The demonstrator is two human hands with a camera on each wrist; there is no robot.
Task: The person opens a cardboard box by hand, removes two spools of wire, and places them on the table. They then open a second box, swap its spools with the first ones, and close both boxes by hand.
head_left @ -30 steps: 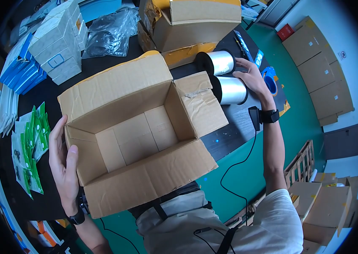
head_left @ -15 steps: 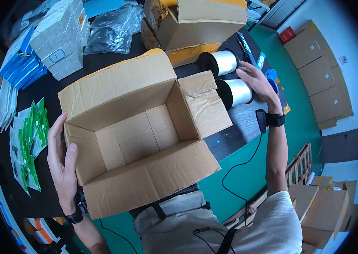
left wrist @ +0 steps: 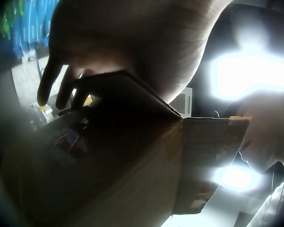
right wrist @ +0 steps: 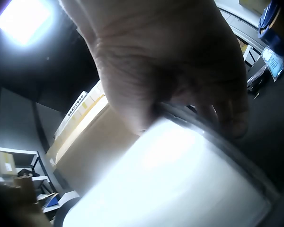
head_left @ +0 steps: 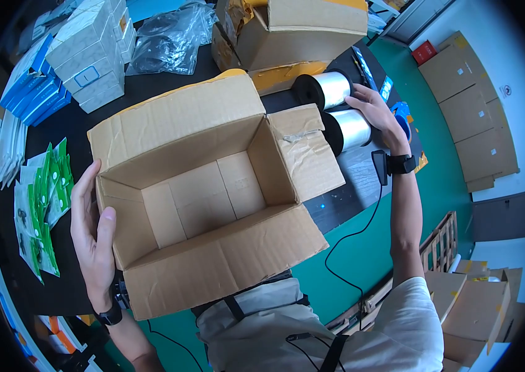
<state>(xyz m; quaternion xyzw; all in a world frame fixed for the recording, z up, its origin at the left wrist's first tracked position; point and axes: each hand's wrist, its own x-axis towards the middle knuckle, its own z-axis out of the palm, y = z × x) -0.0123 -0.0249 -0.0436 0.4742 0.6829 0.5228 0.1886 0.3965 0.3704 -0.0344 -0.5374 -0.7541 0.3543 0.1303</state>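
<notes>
An opened cardboard box (head_left: 225, 266) stands before me, its flaps spread and its inside bare. My left hand (head_left: 95, 248) grips its left end, thumb at the rim and fingers along the outside; in the left wrist view the fingers (left wrist: 64, 92) are partly behind the cardboard. Right of the box lie two spools wound with shiny white material between black flanges, a far spool (head_left: 332, 88) and a near spool (head_left: 354, 129). My right hand (head_left: 377, 115) holds the far one at its right flange. Its thumb reaches into the gap between the spools, and a spool fills the lower right wrist view.
Behind the spools stands another cardboard box (head_left: 312, 40). Grey-white boxes (head_left: 92, 71), a clear plastic bag (head_left: 166, 49) and green packets (head_left: 42, 211) lie at the left and back. A blue tape roll (head_left: 403, 121) is near the table's right edge.
The head view has shifted a little. My right hand has moved slightly toward the far spool, and its thumb now lies against it. My left hand keeps its grip on the box.
</notes>
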